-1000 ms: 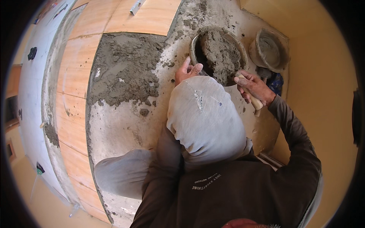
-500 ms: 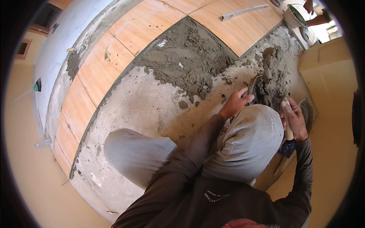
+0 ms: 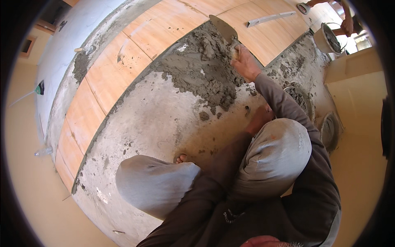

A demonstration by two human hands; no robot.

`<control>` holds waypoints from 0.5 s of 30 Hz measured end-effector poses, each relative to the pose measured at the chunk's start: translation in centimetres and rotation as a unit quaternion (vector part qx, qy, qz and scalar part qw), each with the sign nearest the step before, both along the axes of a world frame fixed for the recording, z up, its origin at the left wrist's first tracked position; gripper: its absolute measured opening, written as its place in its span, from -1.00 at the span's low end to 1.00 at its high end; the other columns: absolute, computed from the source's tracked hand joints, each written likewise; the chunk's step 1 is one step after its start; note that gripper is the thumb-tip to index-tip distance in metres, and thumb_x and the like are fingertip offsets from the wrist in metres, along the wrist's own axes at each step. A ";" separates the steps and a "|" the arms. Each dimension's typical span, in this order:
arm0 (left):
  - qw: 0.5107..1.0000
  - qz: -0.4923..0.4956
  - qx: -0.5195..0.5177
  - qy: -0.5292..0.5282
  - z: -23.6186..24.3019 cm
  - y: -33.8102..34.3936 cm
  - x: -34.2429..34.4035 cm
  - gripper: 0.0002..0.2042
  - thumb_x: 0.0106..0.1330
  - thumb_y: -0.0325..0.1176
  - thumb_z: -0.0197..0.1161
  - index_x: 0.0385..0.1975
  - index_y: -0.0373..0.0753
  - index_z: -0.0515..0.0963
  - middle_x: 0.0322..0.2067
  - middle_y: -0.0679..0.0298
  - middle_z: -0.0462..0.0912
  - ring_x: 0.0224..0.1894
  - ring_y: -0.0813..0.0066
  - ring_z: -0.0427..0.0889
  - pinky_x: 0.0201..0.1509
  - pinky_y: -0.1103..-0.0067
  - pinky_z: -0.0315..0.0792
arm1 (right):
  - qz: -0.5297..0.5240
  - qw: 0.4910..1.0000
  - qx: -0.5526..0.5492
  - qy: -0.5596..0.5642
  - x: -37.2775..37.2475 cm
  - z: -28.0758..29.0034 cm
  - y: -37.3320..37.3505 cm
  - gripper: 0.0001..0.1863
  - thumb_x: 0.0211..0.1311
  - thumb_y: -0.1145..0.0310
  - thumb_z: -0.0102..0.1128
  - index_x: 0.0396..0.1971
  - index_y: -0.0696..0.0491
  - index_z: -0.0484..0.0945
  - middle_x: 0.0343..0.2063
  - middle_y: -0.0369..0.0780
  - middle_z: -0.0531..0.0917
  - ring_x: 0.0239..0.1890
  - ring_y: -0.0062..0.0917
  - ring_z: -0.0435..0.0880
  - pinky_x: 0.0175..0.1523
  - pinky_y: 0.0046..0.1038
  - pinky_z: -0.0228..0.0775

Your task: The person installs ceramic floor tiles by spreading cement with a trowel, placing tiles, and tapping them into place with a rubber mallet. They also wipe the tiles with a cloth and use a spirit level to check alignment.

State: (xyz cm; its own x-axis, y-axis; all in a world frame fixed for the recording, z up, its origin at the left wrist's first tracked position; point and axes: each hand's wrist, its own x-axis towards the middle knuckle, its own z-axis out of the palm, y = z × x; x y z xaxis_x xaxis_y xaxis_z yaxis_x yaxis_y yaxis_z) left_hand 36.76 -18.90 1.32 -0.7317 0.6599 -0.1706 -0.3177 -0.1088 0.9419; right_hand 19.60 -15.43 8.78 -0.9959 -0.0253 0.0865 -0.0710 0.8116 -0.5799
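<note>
My right hand [image 3: 245, 64] is closed round the handle of a trowel [image 3: 223, 29], its arm stretched far forward. The trowel's blade is tilted over the far end of a patch of wet grey mortar [image 3: 191, 68], beside the edge of the wood-look tiles [image 3: 158, 22]. My left hand [image 3: 262, 117] is low beside a bucket of mortar [image 3: 302, 99]. The right sleeve covers its fingertips and part of the bucket, so its grip on the rim does not show.
A second round container [image 3: 329, 129] stands by the right wall. On the far tiles lies a metal straightedge [image 3: 271, 18]. At the far right, another person's hand [image 3: 347, 25] is above a pail [image 3: 326, 39]. Bare concrete [image 3: 144, 111] stretches between my knees and the mortar.
My right hand has swung the trowel forward and left, from the bucket to the far mortar patch. The mortar heaped above the bucket is gone from there. My left hand stays near the bucket.
</note>
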 end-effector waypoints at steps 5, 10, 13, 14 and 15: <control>0.999 0.013 0.032 0.005 2.8 -0.6 0.1 -0.38 0.50 -0.01 0.28 0.19 -0.57 0.46 -0.18 0.10 0.68 -0.12 0.48 0.61 0.00 0.45 0.49 | -0.012 0.999 0.030 -0.032 11.0 10.3 12.1 -0.50 0.34 0.22 0.24 0.13 0.22 0.37 -0.16 0.07 0.60 -0.11 -0.11 0.62 0.09 -0.18 0.44; 0.995 0.003 0.040 -0.095 2.3 -0.4 -1.6 -0.16 0.54 0.02 0.23 0.48 -0.62 0.11 0.29 -0.09 0.53 0.28 0.31 0.55 0.29 0.52 0.46 | -0.051 0.956 0.278 -0.081 24.1 21.0 22.7 -0.50 0.41 0.13 0.28 0.20 0.13 0.53 -0.07 0.02 0.71 -0.03 -0.12 0.70 0.10 -0.14 0.49; 0.995 -0.021 -0.005 -0.095 4.5 0.8 -2.3 -0.17 0.55 0.01 0.21 0.47 -0.63 0.12 0.30 -0.09 0.52 0.29 0.31 0.54 0.32 0.52 0.44 | -0.040 0.894 0.423 -0.142 28.3 23.7 25.9 -0.60 0.36 0.18 0.29 0.11 0.03 0.63 -0.18 -0.07 0.76 -0.04 -0.16 0.74 0.05 -0.11 0.53; 0.995 -0.032 0.013 -0.092 3.8 1.5 -2.7 -0.18 0.55 0.01 0.20 0.47 -0.64 0.12 0.31 -0.11 0.50 0.30 0.30 0.53 0.35 0.51 0.42 | -0.025 0.868 0.469 -0.160 28.7 24.0 26.8 -0.64 0.35 0.19 0.30 0.07 -0.01 0.66 -0.23 -0.11 0.77 -0.06 -0.19 0.75 0.03 -0.11 0.54; 0.995 -0.039 0.029 -0.089 2.6 2.3 -3.3 -0.18 0.55 0.00 0.20 0.46 -0.65 0.12 0.33 -0.12 0.49 0.32 0.28 0.52 0.37 0.51 0.40 | -0.028 0.845 0.509 -0.159 27.6 22.5 27.1 -0.71 0.33 0.22 0.30 -0.01 -0.03 0.67 -0.27 -0.15 0.76 -0.10 -0.23 0.76 -0.01 -0.15 0.57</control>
State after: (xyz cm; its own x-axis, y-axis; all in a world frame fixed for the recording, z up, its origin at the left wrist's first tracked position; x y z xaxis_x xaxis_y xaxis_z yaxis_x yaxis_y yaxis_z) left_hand 33.48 -16.62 3.91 -0.6403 0.7256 -0.2521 -0.4877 -0.1305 0.8632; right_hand 47.21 11.65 31.23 -0.9670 0.1227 -0.2234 0.0125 0.8982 0.4395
